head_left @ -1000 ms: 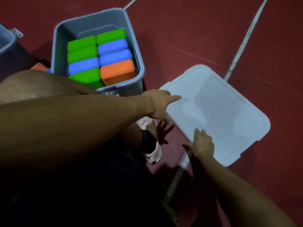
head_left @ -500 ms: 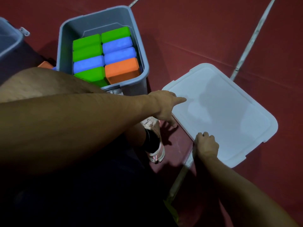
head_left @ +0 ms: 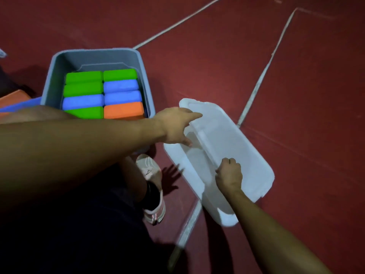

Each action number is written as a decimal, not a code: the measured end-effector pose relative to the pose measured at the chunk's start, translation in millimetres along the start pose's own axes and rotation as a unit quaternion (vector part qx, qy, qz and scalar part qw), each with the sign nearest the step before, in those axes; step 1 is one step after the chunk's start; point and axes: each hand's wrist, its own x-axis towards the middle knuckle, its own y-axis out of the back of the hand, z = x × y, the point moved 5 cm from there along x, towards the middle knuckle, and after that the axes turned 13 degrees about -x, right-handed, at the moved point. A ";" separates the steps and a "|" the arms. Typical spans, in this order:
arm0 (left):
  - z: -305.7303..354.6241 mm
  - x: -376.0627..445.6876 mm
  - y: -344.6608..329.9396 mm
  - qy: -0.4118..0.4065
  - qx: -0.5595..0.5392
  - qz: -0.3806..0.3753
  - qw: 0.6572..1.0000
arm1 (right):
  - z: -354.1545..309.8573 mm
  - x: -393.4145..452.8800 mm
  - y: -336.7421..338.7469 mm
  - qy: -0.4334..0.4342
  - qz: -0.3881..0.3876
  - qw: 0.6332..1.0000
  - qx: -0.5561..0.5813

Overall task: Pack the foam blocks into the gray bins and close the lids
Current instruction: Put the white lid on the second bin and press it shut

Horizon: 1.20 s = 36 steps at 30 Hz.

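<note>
- The white plastic lid [head_left: 233, 147] is tilted up off the red floor [head_left: 296, 95], right of the gray bin [head_left: 94, 58].
- It looks light, stiff and slick; its rim is the best hold.
- The left hand [head_left: 175, 125] grips its far edge.
- The right hand [head_left: 229, 175] is curled round its near edge.
- Foam blocks [head_left: 102, 93] fill the bin.

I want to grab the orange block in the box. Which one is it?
Find the gray bin on the red floor, left of the white lid that both hands hold. Its blocks lie in two columns. The orange block is nearest you in the right column, the only orange one among green and blue ones.
</note>
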 end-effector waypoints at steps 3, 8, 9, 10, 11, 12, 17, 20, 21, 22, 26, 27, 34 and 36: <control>-6.8 -2.3 39.4 -0.013 0.009 0.058 0.998 | -6.3 9.5 35.8 -0.001 0.029 0.999 0.023; -29.6 -18.5 104.4 0.000 0.018 0.121 0.993 | -36.1 22.8 100.2 0.016 0.095 0.994 0.052; -33.7 -23.7 115.8 0.001 0.021 0.133 0.991 | -44.8 25.5 114.9 0.023 0.111 0.992 0.059; -37.6 -29.3 126.6 0.000 0.023 0.144 0.989 | -54.2 28.5 130.0 0.031 0.126 0.989 0.065; -41.6 -35.1 136.3 -0.001 0.025 0.154 0.988 | -64.6 31.7 145.8 0.043 0.142 0.987 0.069; -45.5 -41.2 145.4 -0.002 0.029 0.162 0.986 | -75.5 34.8 161.4 0.058 0.155 0.984 0.069; -68.9 -73.5 195.4 -0.012 0.053 0.213 0.975 | -135.2 47.2 243.0 0.134 0.209 0.966 0.067; -88.5 -97.8 228.5 -0.010 0.062 0.260 0.964 | -177.2 51.8 287.7 0.184 0.234 0.953 0.053; -96.8 -105.7 238.6 -0.009 0.066 0.276 0.959 | -192.3 52.6 301.5 0.202 0.241 0.948 0.050; -105.8 -113.6 248.1 -0.008 0.071 0.292 0.954 | -207.9 52.8 314.5 0.220 0.250 0.942 0.046; -144.1 -142.9 278.2 0.015 0.096 0.330 0.939 | -271.6 49.6 355.4 0.281 0.269 0.921 0.028; -152.7 -150.5 283.3 0.025 0.104 0.340 0.935 | -286.8 48.2 362.0 0.297 0.269 0.916 0.021; -226.8 -196.7 282.1 0.114 0.118 0.372 0.913 | -374.9 36.4 374.2 0.397 0.259 0.880 -0.015; -246.8 -203.6 271.9 0.113 0.094 0.375 0.915 | -391.6 34.8 365.8 0.417 0.245 0.875 -0.026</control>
